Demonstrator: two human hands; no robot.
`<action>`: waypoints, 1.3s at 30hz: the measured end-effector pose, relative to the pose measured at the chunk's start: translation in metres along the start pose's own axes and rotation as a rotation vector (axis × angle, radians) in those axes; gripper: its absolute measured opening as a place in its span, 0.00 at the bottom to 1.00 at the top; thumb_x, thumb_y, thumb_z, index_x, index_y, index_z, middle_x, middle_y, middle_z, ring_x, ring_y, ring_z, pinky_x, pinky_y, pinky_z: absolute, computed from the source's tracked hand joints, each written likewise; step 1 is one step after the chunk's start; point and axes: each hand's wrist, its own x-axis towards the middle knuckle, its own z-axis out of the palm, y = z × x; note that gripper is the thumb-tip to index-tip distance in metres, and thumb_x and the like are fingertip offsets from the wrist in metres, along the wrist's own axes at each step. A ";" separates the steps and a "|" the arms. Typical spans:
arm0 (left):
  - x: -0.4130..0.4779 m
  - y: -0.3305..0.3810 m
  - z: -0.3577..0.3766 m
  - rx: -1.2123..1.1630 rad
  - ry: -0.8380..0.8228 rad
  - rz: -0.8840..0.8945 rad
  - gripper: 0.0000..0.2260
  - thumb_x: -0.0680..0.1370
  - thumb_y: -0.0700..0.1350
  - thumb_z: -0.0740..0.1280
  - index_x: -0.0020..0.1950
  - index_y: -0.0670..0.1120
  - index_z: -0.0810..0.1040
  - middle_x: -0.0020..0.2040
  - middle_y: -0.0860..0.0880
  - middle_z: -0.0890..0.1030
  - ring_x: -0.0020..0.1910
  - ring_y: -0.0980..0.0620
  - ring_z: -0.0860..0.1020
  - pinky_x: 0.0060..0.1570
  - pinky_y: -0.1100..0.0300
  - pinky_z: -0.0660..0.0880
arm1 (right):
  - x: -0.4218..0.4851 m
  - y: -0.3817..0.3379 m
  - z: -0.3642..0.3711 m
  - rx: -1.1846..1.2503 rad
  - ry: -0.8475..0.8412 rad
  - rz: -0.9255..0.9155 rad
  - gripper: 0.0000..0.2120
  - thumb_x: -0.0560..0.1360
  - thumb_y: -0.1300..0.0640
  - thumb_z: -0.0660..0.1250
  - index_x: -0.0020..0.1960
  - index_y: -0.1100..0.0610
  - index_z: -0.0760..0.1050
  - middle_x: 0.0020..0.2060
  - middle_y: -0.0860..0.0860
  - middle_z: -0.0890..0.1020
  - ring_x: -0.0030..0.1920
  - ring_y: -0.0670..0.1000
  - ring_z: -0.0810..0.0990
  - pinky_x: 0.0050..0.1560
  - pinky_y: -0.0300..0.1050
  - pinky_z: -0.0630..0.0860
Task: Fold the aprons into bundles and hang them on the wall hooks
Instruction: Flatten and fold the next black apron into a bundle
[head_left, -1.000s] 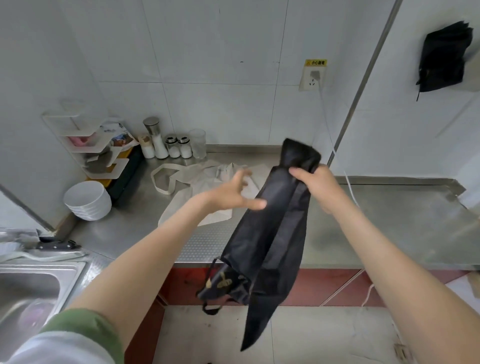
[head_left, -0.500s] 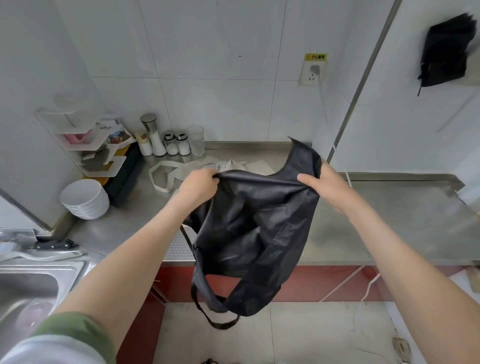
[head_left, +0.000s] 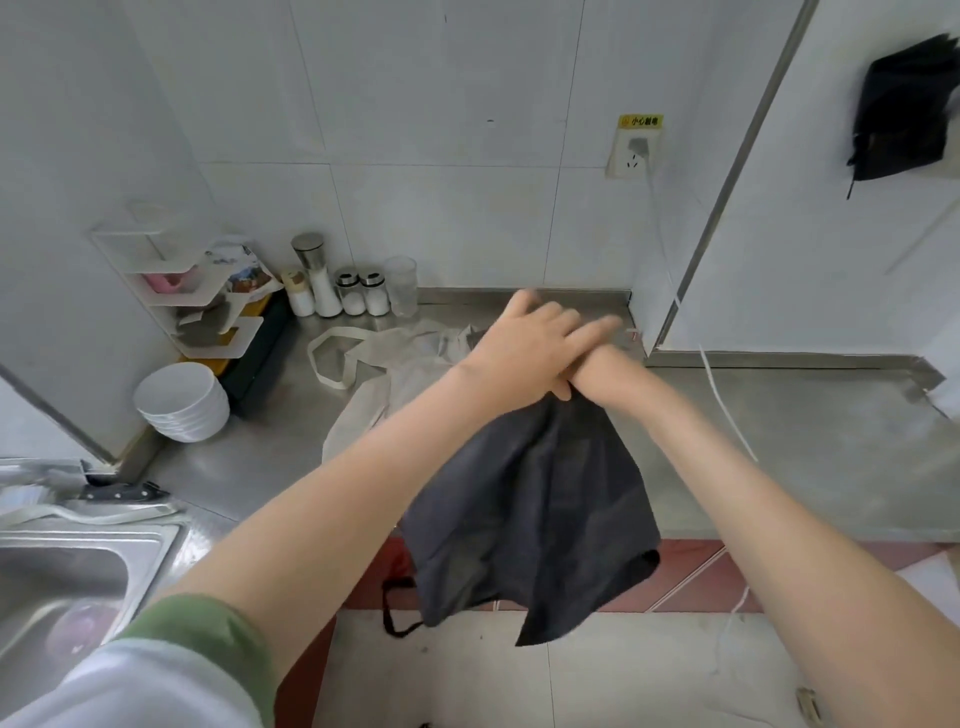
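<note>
Currently: black apron (head_left: 530, 509) doubled, hands met at 12 o'clock.
Left hand (head_left: 524, 353), fingers straight, lies across the right hand (head_left: 597, 364), hiding its fingers, so that grip cannot be told; the apron hangs beneath both before the counter (head_left: 779, 441) edge, seemingly held there. At 11 o'clock, one white apron (head_left: 405, 358), partly behind the left hand. Half a second ago the hands held the cloth spread apart. Aprons: three, one a black bundle (head_left: 904, 109) hung at 2 o'clock. Bowls (head_left: 182, 400): one stack, 9 o'clock.
</note>
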 end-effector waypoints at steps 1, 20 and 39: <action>0.004 0.002 -0.003 0.022 -0.123 -0.072 0.31 0.73 0.53 0.71 0.72 0.45 0.64 0.62 0.46 0.75 0.60 0.46 0.74 0.55 0.54 0.66 | -0.001 0.001 -0.001 -0.028 -0.035 -0.037 0.13 0.81 0.63 0.57 0.64 0.62 0.71 0.52 0.54 0.78 0.56 0.54 0.77 0.41 0.29 0.67; -0.040 -0.069 0.012 0.066 -0.424 -0.796 0.13 0.80 0.37 0.58 0.61 0.43 0.77 0.57 0.43 0.79 0.58 0.42 0.77 0.44 0.54 0.69 | -0.004 0.098 -0.026 -0.297 0.183 0.365 0.09 0.74 0.67 0.58 0.35 0.62 0.65 0.36 0.57 0.72 0.35 0.56 0.70 0.28 0.43 0.62; -0.096 -0.073 0.058 -0.514 -0.129 -1.169 0.15 0.83 0.48 0.53 0.59 0.43 0.74 0.52 0.38 0.80 0.50 0.37 0.78 0.44 0.51 0.71 | -0.015 0.148 -0.033 -0.523 0.205 0.057 0.13 0.76 0.68 0.58 0.38 0.52 0.64 0.42 0.53 0.72 0.48 0.61 0.76 0.42 0.47 0.68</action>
